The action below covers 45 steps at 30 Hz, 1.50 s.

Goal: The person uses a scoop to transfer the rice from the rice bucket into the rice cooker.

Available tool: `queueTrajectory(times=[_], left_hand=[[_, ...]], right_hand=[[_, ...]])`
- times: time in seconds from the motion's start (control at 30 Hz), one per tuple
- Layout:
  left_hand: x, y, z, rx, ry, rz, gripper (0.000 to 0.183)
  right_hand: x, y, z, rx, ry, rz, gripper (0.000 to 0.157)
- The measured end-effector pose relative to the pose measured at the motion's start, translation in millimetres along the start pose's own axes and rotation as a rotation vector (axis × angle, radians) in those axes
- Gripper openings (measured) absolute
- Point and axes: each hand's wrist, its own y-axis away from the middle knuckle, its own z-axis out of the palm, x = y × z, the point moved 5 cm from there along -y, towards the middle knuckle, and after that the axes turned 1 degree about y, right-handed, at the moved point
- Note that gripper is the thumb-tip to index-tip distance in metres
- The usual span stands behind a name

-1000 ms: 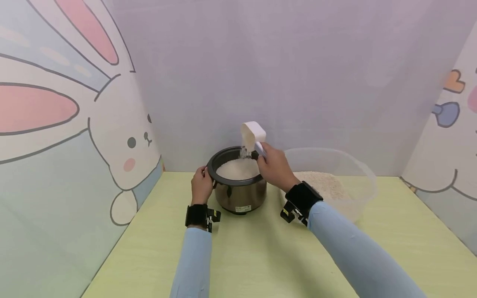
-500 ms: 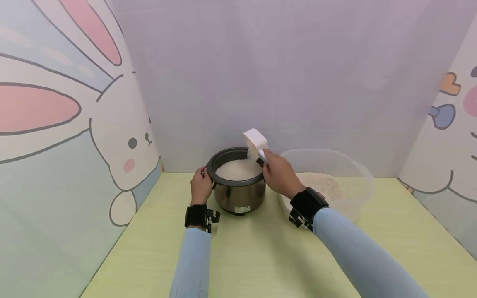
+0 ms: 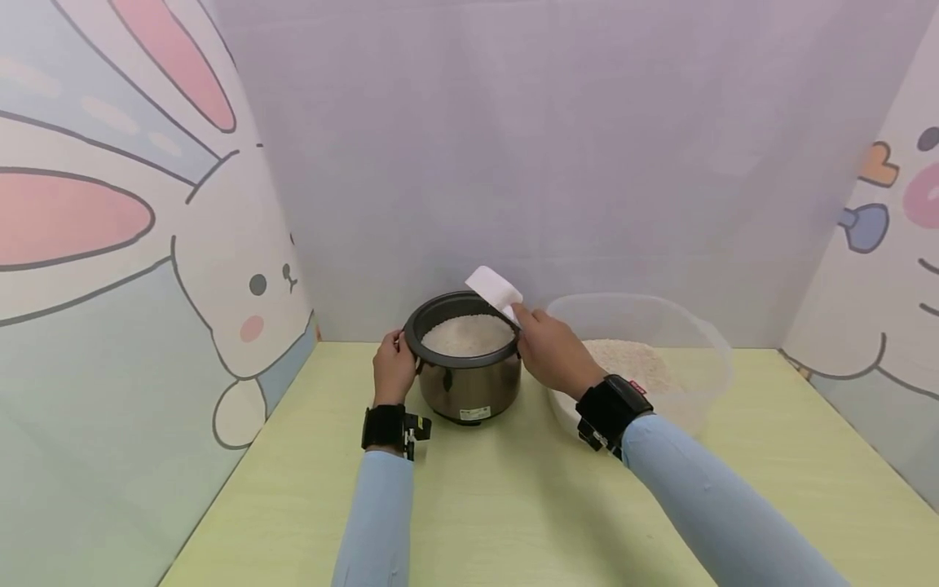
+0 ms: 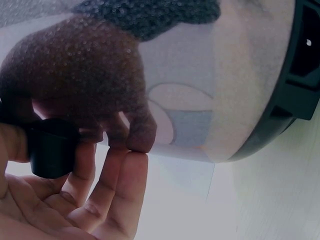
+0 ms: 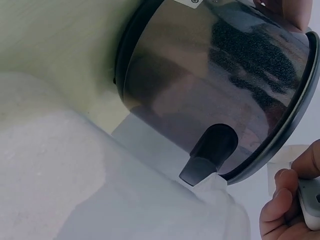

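Observation:
A metallic brown rice cooker (image 3: 473,387) with a black rim stands on the table, white rice (image 3: 469,336) inside it. At its left side my left hand (image 3: 393,368) grips the black side handle (image 4: 52,150); in the left wrist view, fingertips meet the shiny wall. My right hand (image 3: 557,350) holds a white measuring scoop (image 3: 493,287) by its handle over the cooker's right back rim. The scoop is tipped, its mouth turned down and away from view. In the right wrist view, fingers (image 5: 280,205) curl round the scoop's handle (image 5: 311,200).
Right of the cooker stands a translucent plastic tub (image 3: 707,342) holding more rice (image 3: 634,364), partly behind my right wrist. It sits close to the cooker's other side handle (image 5: 215,150). Cloth walls with rabbit drawings enclose the yellow-green table (image 3: 477,505) at back and sides.
Rice was streaming from the scoop into the cooker; no falling grains show now. My right hand has lowered and turned the scoop further over. The left hand keeps its grip.

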Motion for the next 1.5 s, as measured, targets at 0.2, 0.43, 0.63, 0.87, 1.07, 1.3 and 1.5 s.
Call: queueTrajectory(times=[0.2,0.43,0.63,0.87,1.07,1.3,1.5], left_hand=[[0.8,-0.3,1.8,-0.002,-0.013,0.009,0.043],[2.6,-0.7,1.1,-0.004,-0.016,0.017,0.044],[2.6,-2.6,-0.8,-0.001,-0.020,0.008,0.043],[2.2,-3.9,-6.6,0.006,-0.033,0.028,0.043],[2.0,-6.0,-11.2,0.004,-0.041,0.019,0.044],[1.6,-4.3,-11.1,0.005,-0.017,0.010,0.043],[0.5,-5.4,-12.3,0.009,-0.021,0.007,0.043]], right_hand=[[5.8,8.9,-3.2,0.040,-0.065,0.005,0.051],[31.3,25.6,-10.4,0.139,-0.064,0.033,0.049],[65.1,45.3,-20.6,0.113,-0.058,0.134,0.047],[101.6,67.3,-28.6,0.015,-0.032,0.224,0.044],[116.6,75.8,-34.4,-0.160,-0.003,0.357,0.016],[125.2,89.6,-31.0,-0.406,0.038,0.580,0.026],[136.6,90.2,-20.3,-0.482,0.000,0.608,0.023]])
